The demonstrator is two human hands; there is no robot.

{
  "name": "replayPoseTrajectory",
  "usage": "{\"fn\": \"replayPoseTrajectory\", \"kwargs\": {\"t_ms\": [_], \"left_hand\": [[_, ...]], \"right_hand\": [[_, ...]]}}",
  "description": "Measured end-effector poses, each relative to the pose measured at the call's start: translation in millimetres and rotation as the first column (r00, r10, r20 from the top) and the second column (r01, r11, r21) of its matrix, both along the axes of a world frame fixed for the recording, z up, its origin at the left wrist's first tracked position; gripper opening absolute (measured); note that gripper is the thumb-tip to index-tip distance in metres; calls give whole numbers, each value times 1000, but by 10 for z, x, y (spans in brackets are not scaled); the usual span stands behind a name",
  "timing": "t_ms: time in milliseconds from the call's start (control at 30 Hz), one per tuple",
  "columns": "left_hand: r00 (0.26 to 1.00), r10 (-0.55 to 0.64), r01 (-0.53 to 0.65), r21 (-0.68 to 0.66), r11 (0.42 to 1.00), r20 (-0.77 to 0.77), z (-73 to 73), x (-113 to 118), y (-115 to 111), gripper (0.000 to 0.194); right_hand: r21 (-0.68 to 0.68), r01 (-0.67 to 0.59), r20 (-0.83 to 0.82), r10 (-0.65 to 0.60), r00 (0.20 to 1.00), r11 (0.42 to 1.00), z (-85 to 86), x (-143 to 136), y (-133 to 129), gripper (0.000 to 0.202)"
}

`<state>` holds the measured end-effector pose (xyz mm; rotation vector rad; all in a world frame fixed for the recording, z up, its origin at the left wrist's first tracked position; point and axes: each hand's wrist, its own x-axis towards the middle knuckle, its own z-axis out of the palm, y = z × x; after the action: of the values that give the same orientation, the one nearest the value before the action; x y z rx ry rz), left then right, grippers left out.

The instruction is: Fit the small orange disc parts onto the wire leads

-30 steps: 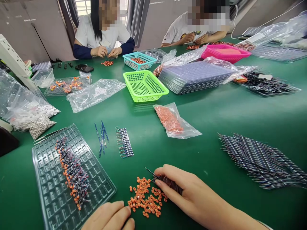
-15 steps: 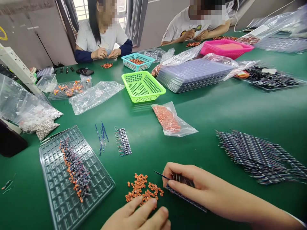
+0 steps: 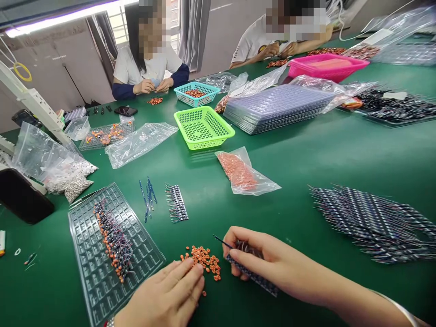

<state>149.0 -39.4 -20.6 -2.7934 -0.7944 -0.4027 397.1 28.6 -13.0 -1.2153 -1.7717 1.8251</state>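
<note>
My left hand (image 3: 166, 293) lies palm down with its fingers stretched over the near left edge of a loose pile of small orange ring-like pieces (image 3: 208, 261). To the right of the pile, my right hand (image 3: 272, 261) is closed around a dark strip with fine wires (image 3: 262, 282). One thin blue end of it pokes out past the thumb and forefinger, and the wires are partly hidden in the palm. Left of my left hand is a clear compartment tray (image 3: 143, 245), bearing a heap of wired parts with orange tips (image 3: 114, 240).
Wired strips (image 3: 371, 222) lie stacked at the right. Ahead are a bag of orange pieces (image 3: 238, 170), a green basket (image 3: 204, 145) and stacked clear trays (image 3: 275, 113). A short wired strip (image 3: 177, 203) lies left of centre. Two people work across the table.
My left hand has moved left and forward, its fingers now flatter over the orange pieces, which have shifted. My right hand has moved slightly left, still holding the strip.
</note>
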Motion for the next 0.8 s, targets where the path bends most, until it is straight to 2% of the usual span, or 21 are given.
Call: {"fn": "replayPoseTrajectory", "kwargs": {"t_ms": [133, 233, 400, 500, 667, 800], "left_hand": [[989, -88, 84, 30, 996, 121, -96, 139, -9, 31], [991, -102, 101, 16, 995, 91, -149, 169, 1, 29], [992, -9, 6, 21, 1000, 128, -96, 109, 9, 28], [992, -27, 24, 24, 999, 127, -63, 149, 14, 30], [999, -36, 36, 4, 999, -5, -38, 215, 67, 33], [999, 22, -23, 39, 999, 24, -44, 165, 82, 33]], "right_hand": [[-33, 10, 8, -9, 1000, 999, -38, 20, 12, 36], [-41, -1, -47, -1, 999, 999, -58, -57, -19, 35], [-88, 6, -176, -22, 984, 996, -37, -168, -43, 40], [-121, 69, -172, -89, 981, 990, -53, -147, -18, 46], [-31, 154, -71, -155, 985, 988, -144, -74, 22, 49], [68, 138, -17, -137, 990, 988, -189, -65, 29, 43]]}}
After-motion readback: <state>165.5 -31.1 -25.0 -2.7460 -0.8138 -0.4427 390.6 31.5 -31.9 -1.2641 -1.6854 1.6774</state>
